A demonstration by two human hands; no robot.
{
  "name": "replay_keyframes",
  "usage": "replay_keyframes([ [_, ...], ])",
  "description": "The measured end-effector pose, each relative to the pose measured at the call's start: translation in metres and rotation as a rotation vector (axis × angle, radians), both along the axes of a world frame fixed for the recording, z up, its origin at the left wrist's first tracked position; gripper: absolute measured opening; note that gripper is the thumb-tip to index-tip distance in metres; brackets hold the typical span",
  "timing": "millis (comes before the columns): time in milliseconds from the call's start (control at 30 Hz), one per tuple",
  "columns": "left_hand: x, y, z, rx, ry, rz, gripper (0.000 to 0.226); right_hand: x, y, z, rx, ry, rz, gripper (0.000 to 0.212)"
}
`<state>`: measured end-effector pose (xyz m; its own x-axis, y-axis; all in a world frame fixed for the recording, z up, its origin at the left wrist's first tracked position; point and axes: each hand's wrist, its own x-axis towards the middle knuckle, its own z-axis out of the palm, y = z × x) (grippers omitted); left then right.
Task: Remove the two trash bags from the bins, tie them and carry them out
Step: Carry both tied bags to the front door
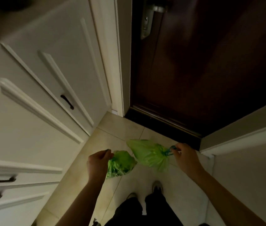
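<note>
Two small green trash bags hang above the tiled floor in front of me. My left hand (98,162) is shut around the gathered neck of the left green bag (121,165), which hangs beside it. My right hand (183,158) pinches the blue drawstring at the tied neck of the right green bag (150,154), which swings out to the left of that hand. The two bags almost touch each other.
A dark brown door (202,70) stands shut ahead, its metal handle (153,12) high up and a dark threshold (165,123) below. White cabinets (39,95) with black handles line the left. A pale wall (251,160) closes the right. My feet (157,186) stand on beige tiles.
</note>
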<state>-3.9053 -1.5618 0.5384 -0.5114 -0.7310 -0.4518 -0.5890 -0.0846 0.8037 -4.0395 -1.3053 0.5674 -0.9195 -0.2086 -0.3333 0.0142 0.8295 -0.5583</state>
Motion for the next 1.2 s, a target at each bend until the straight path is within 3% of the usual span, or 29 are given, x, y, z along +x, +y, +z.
replay_keyframes([
  [233,-0.088,0.003,-0.047,0.04,-0.049,0.237,0.014,-0.131,-0.023,-0.037,-0.001,-0.055,0.222,0.019],
  [467,-0.162,-0.004,-0.079,0.314,0.025,0.735,0.027,-0.248,-0.056,-0.075,0.0,-0.111,0.427,0.02],
  [700,-0.216,-0.024,-0.122,0.317,0.013,0.775,0.018,-0.321,-0.09,-0.121,-0.03,-0.136,0.501,0.016],
  [1200,-0.282,-0.073,-0.232,0.375,-0.028,0.86,0.031,-0.426,-0.143,-0.24,0.023,-0.264,0.447,0.018],
])
